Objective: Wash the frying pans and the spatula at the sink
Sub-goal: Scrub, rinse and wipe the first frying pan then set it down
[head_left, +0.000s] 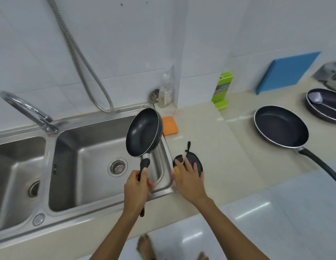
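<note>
Two grips busy.
Left grip (138, 186) clamps the handle of a small black frying pan (143, 132) over the stainless steel sink (84, 147); right grip (189, 180), fingers apart, rests on a black oval scrubber (194, 160); farther, a wide dark frying pan (281, 126) on the glossy table (219, 143).

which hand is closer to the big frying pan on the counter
Right. The right hand rests on a black pad beside the sink, left of the big frying pan. The left hand is farther left, over the sink, gripping the handle of the small pan.
</note>
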